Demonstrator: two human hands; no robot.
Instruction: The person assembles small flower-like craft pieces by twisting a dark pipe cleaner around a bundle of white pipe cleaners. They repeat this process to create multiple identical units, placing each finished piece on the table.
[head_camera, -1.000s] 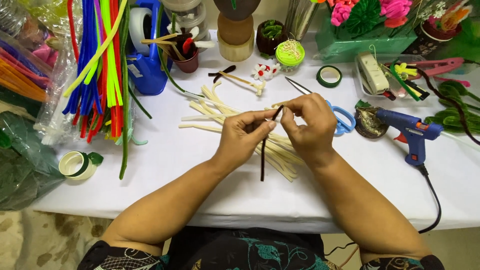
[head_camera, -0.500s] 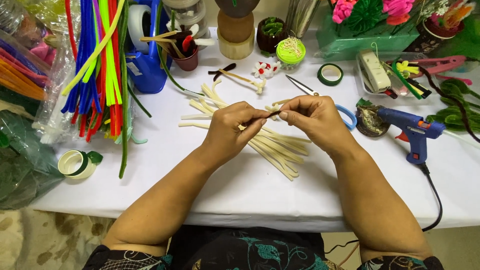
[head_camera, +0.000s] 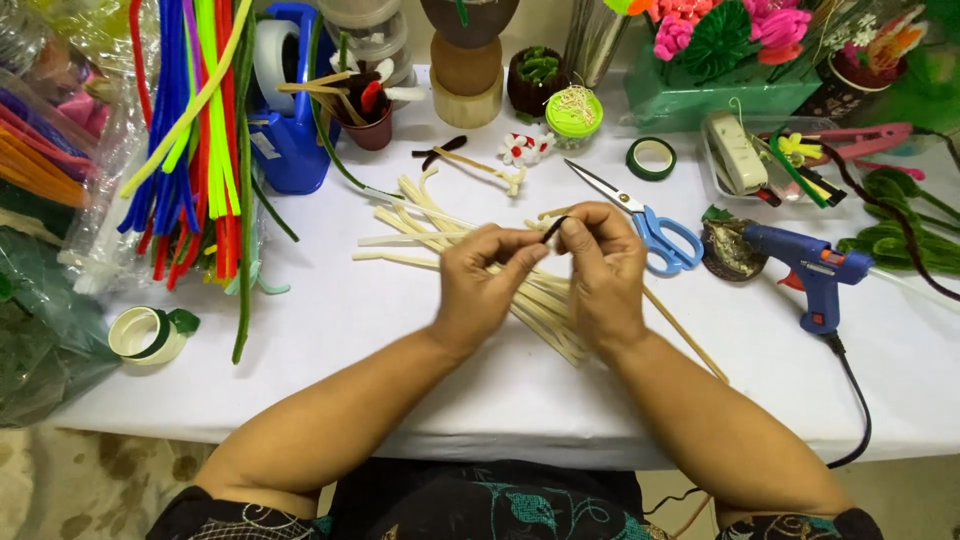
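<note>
Seen from above at a white tabletop (head_camera: 330, 330) crowded with craft supplies: left hand (head_camera: 484, 285) and right hand (head_camera: 603, 270) meeting at mid-table, fingertips of both pinched on a short dark stem (head_camera: 553, 229), its upper end poking out between the thumbs. Directly beneath the hands, a loose fan of cream stems (head_camera: 440, 228) spread flat, running from far left toward near right under the wrists. Just right of the right hand, blue-handled scissors (head_camera: 650, 225), blades pointing far left; farther right, a blue glue gun (head_camera: 812, 272) on its side, black cord (head_camera: 850, 400) trailing over the near edge. Beyond the scissors, a roll of green tape (head_camera: 651, 158) and a green-lidded tub (head_camera: 574, 112). At far left, a thick bunch of bright stems (head_camera: 190, 150) in blue, green and red beside a blue tape dispenser (head_camera: 285, 110). Near the left edge, a white tape roll (head_camera: 148, 334). Along the far right, pink and green flowers (head_camera: 730, 30) in a green box (head_camera: 700, 100), with dark green stems (head_camera: 900, 225) at the right edge.
</note>
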